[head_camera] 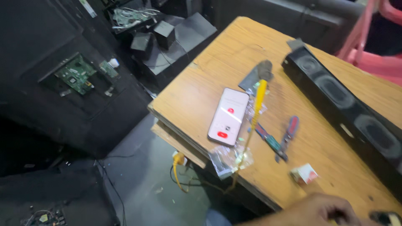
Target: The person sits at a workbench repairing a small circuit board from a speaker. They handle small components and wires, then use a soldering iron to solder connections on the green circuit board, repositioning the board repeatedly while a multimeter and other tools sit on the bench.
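Tabletop (209, 88) tan wood grain. Phone (228, 116) white, red buttons. Soundbar (335, 96) black. Screwdriver (259, 97) yellow handle. Pliers (289, 133) red-grey grips. Small box (305, 173) white-red. Circuit board (76, 74) green, upper left.

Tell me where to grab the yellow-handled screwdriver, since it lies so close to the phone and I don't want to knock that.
Grip the yellow handle of the screwdriver, probably coming from above and from its right side, the side away from the phone. The handle is the thickest part and lies flat on the wooden table; the thin shaft runs down over crinkled clear plastic, a poorer hold.
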